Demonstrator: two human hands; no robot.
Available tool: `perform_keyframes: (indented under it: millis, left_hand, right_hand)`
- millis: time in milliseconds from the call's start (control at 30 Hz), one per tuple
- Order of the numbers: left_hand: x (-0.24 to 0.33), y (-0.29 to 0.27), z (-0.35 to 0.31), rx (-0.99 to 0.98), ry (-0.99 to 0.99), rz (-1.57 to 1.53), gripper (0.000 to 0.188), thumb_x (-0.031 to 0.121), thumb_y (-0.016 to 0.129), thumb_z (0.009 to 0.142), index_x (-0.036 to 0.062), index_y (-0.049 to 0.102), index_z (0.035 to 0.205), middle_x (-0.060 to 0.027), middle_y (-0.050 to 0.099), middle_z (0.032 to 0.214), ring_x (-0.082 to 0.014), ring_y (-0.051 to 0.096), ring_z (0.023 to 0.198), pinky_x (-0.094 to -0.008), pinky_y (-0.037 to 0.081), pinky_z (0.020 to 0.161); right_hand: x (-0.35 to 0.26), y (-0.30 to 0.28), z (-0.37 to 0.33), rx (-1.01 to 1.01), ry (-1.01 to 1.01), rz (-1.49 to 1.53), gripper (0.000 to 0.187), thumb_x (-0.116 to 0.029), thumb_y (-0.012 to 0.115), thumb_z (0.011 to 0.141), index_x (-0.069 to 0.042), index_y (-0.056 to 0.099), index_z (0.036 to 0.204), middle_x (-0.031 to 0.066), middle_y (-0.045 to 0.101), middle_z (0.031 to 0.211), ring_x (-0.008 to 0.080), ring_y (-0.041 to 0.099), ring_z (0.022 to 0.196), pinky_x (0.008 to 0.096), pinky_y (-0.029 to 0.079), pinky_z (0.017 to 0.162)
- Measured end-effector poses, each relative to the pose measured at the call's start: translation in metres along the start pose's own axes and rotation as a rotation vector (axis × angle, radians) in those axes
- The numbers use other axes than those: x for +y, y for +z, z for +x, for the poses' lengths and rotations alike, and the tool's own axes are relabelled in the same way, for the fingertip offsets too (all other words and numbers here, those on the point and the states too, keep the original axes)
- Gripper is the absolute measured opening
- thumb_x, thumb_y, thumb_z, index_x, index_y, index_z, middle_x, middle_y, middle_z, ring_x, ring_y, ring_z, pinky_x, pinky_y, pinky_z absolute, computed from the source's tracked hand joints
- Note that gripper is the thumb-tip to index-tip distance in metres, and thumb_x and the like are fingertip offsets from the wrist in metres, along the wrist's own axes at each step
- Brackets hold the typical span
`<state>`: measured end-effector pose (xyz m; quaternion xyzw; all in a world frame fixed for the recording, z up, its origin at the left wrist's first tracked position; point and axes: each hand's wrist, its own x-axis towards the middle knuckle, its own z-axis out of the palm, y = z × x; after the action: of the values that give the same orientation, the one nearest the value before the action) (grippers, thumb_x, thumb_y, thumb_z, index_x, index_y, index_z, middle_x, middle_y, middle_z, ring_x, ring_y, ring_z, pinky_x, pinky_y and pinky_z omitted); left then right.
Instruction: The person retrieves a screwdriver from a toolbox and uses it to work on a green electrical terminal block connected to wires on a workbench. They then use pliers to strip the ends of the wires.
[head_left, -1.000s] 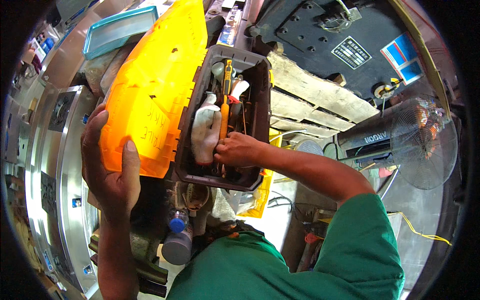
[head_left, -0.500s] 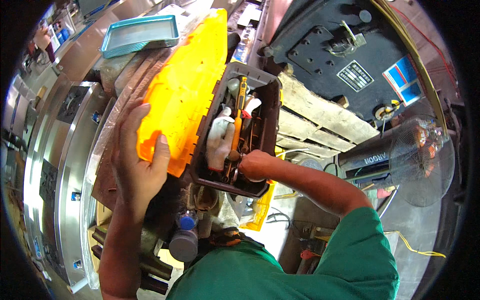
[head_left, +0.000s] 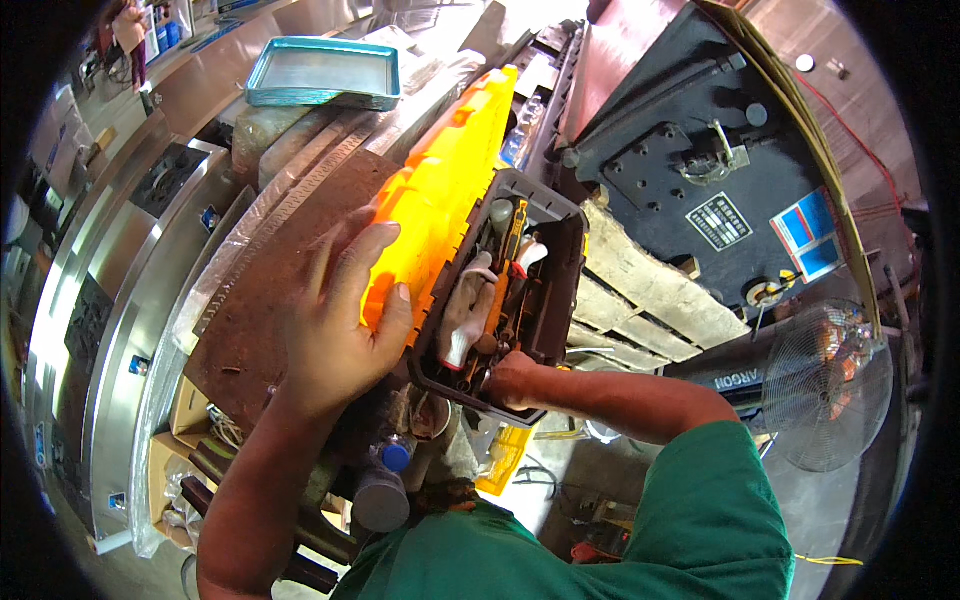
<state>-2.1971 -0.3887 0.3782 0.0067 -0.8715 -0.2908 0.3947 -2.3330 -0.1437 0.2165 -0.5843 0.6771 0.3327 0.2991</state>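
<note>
A dark toolbox (head_left: 560, 305) lies in front of me with its yellow lid (head_left: 440, 190) raised on the left side. My left hand (head_left: 350, 310) is at the lid's near end, fingers and thumb spread, the fingertips against or very close to it. Down in the toolbox's near right corner is my right hand (head_left: 512, 382), its fingers curled closed; whatever they hold is hidden. Beside it lie a soiled white work glove (head_left: 465, 318), a long orange-and-yellow tool (head_left: 507, 270) and several dark metal tools, some wrench-like.
Left of the lid is a rusty brown plate (head_left: 255, 300). Behind it sit stacked blue-rimmed trays (head_left: 325, 72). A wooden pallet (head_left: 640, 290), a dark machine panel (head_left: 690, 170) and a caged fan (head_left: 828, 385) stand right. A blue-capped container (head_left: 385, 485) is near my body.
The lid looks narrower and more upright, and my left hand has shifted right along with it. My right hand stays in the toolbox's near corner. The whole view has shifted a little.
</note>
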Motion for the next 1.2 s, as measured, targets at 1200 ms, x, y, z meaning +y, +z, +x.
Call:
perform_keyframes:
  millis: [1200]
  left_hand:
    - [-0.007, -0.002, -0.004, 0.111, 0.063, -0.040, 0.044, 0.013, 0.060, 0.080, 0.0033, 0.053, 0.123, -0.0245, 0.055, 0.126, -0.0420, 0.060, 0.106, -0.0468, 0.051, 0.090]
  right_hand:
    - [-0.015, -0.002, 0.002, 0.218, 0.149, -0.209, 0.018, -0.025, 0.062, 0.075, -0.012, 0.071, 0.085, 0.0088, 0.070, 0.082, 0.0272, 0.068, 0.078, 0.0398, 0.052, 0.061]
